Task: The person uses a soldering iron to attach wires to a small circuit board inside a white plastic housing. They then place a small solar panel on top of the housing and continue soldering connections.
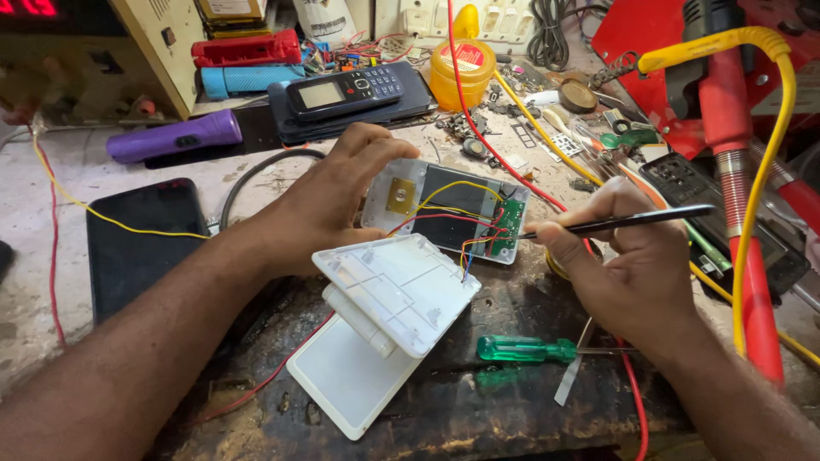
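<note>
Head view, cluttered repair desk [51, 179]. Left hand [337, 201] lies over the left end of an opened white device case [401, 198], fingers curled along its far edge, steadying it flat on the desk; grip pressed against the case rather than wrapped around it. Inside the case: a dark battery block [453, 209], a small green circuit board [510, 224] at the right end, and thin yellow, red and blue wires [457, 192] running across to the board. Right hand [636, 265] pinches a slim black-handled tool [632, 222] between thumb and fingers, held near level, its tip at the green board. The detached white cover [401, 290] lies just in front of the case, inner side up, tilted over a white hinged panel [346, 384] beneath it. A green-handled screwdriver [517, 348] lies on the dark mat near the right wrist, not touched. Behind the left hand: a black keypad phone [346, 90] resting on a dark flat device, a purple torch [175, 137], a blue cylinder [243, 79]. A dark smartphone [137, 243] lies face up by the left forearm, with a yellow wire crossing it. A yellow jar [461, 72] stands behind the case. Right edge: a red tool with a yellow cable [760, 171] looped over it
</note>
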